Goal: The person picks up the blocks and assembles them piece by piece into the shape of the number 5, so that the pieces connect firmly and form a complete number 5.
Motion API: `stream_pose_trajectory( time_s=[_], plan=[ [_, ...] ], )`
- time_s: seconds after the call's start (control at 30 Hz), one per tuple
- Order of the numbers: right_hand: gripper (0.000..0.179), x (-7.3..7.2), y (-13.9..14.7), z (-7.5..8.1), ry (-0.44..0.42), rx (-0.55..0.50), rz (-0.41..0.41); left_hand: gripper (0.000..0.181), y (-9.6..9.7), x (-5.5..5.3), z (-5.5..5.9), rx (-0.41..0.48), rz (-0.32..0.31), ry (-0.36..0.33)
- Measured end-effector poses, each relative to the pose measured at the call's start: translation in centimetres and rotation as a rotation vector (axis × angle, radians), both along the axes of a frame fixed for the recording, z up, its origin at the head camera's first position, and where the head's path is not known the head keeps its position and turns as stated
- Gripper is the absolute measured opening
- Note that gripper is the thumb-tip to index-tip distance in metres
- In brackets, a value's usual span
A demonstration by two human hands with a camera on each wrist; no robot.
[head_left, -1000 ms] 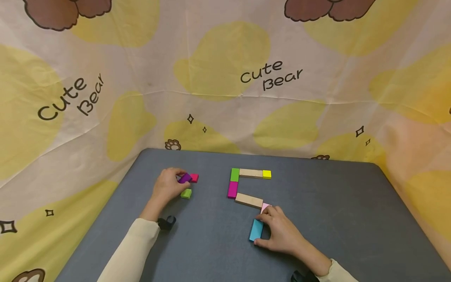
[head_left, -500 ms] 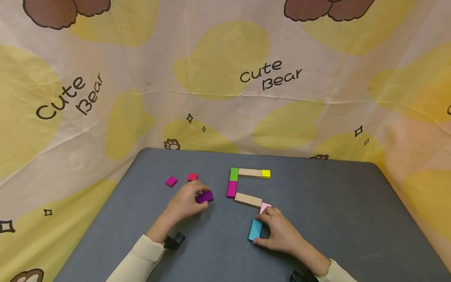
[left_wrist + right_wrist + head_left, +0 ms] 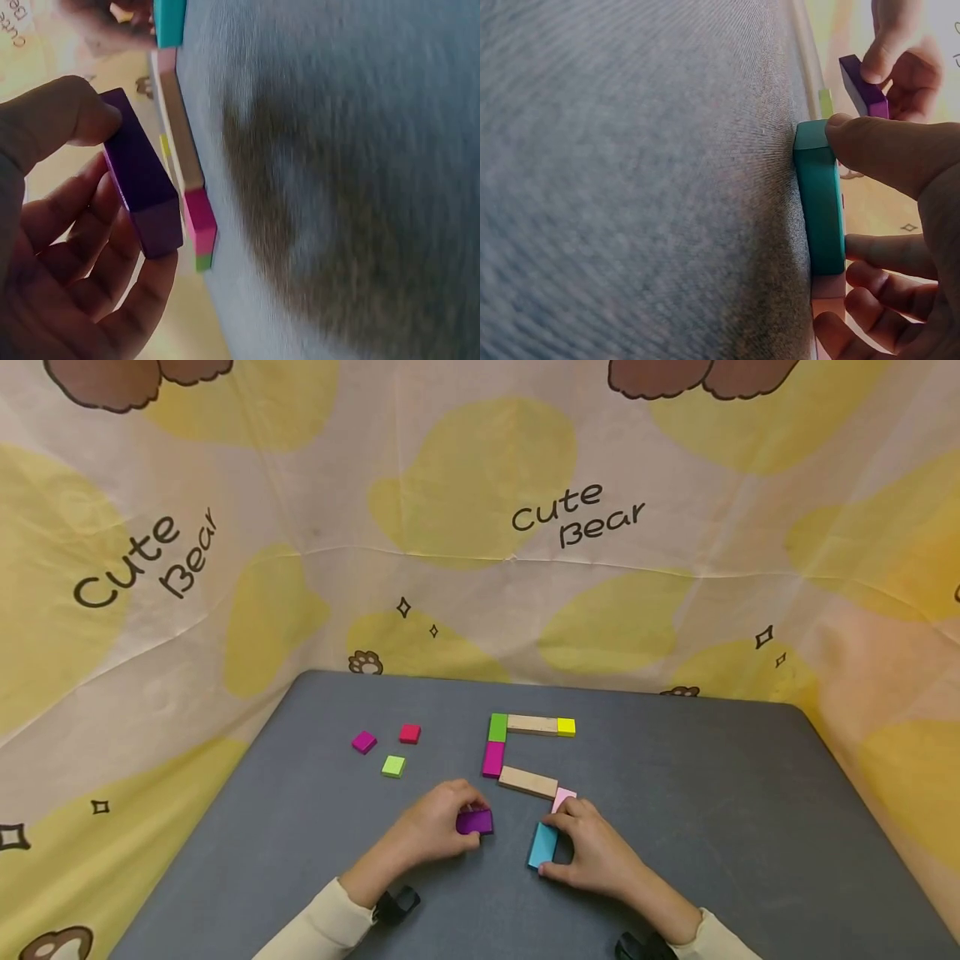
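My left hand (image 3: 435, 822) pinches a purple block (image 3: 475, 822) between thumb and fingers, held above the table as the left wrist view shows. To its right, my right hand (image 3: 596, 847) grips a blue block (image 3: 543, 845) by its two ends; this block rests on the tabletop. A pink block (image 3: 564, 798), partly covered by the right fingers, adjoins the far end of the blue one. From there a row runs on through a plain wooden block (image 3: 528, 782), a magenta block (image 3: 492, 760), a green block (image 3: 498, 727), a second wooden block (image 3: 532, 725) and a yellow block (image 3: 566, 727).
Left of the row lie three loose small blocks: a magenta one (image 3: 364, 742), a red one (image 3: 409, 734) and a light green one (image 3: 393, 767). The grey table (image 3: 712, 793) ends at a printed cloth backdrop (image 3: 465, 510) behind and at the sides.
My left hand has carried the purple block right and nearer, away from the loose blocks, uncovering the small magenta one. My right hand has stayed on the blue block.
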State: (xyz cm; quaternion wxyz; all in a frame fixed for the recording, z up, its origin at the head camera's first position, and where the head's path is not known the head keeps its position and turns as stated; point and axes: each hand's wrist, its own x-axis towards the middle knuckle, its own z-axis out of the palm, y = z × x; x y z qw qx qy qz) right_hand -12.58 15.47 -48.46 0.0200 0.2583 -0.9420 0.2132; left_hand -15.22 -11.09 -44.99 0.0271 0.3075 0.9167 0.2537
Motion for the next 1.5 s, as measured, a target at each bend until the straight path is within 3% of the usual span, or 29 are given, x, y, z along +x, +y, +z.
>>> stream_pose_trajectory(
  time_s=[0.3,0.6,0.8,1.03,1.3,1.5],
  plan=[
    [0.058,-0.1,0.0,0.1,-0.009,0.007,0.004,0.030,1.9,0.7,-0.6,-0.056,-0.098,-0.093],
    [0.058,0.0,0.0,0.1,0.005,-0.005,0.004,0.031,3.5,1.1,-0.9,-0.101,-0.141,-0.112],
    [0.058,0.0,-0.1,0.1,0.014,-0.010,0.010,0.032,4.0,1.2,-1.1,-0.116,-0.138,-0.134],
    [0.058,0.0,-0.1,0.2,-0.016,-0.010,0.005,0.031,4.2,1.2,-1.0,-0.123,-0.152,-0.116],
    [0.056,-0.1,-0.1,0.0,0.031,-0.026,0.014,0.029,4.4,0.9,-1.4,-0.141,-0.170,-0.100],
    [0.057,-0.1,-0.1,0.1,-0.003,-0.022,0.004,0.029,4.5,0.9,-1.6,-0.148,-0.184,-0.079]
  ],
)
